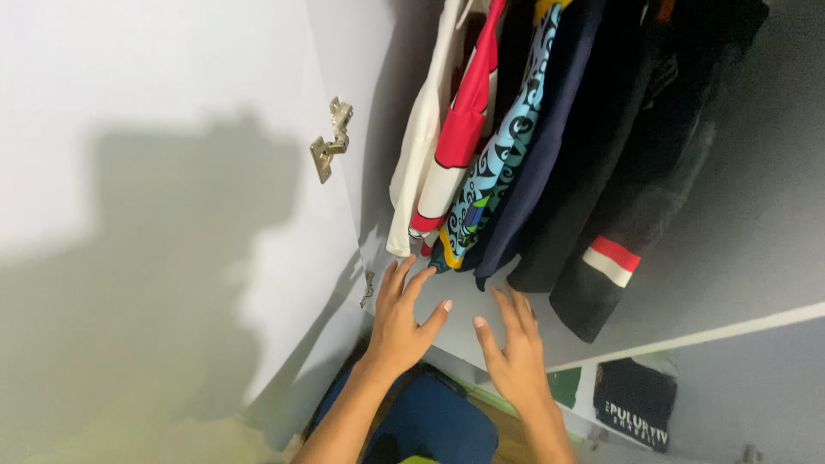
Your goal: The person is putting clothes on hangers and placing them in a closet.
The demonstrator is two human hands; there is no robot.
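I look into an open white wardrobe. My left hand (401, 316) and my right hand (513, 345) are both raised with fingers spread, holding nothing, just below the hems of the hanging clothes. Nearest my left hand hang a cream garment (418, 146), a red and white one (460, 129) and a blue patterned one (498, 163). Above my right hand hang a navy garment (550, 137) and a black garment with a red and white stripe (612, 258). The hangers and rail are out of view.
The open wardrobe door (172, 172) stands at left with two metal hinges (331, 142). A white shelf edge (687, 337) runs below the clothes, with folded dark clothing (636, 399) under it. A blue garment (430, 421) lies low near my forearms.
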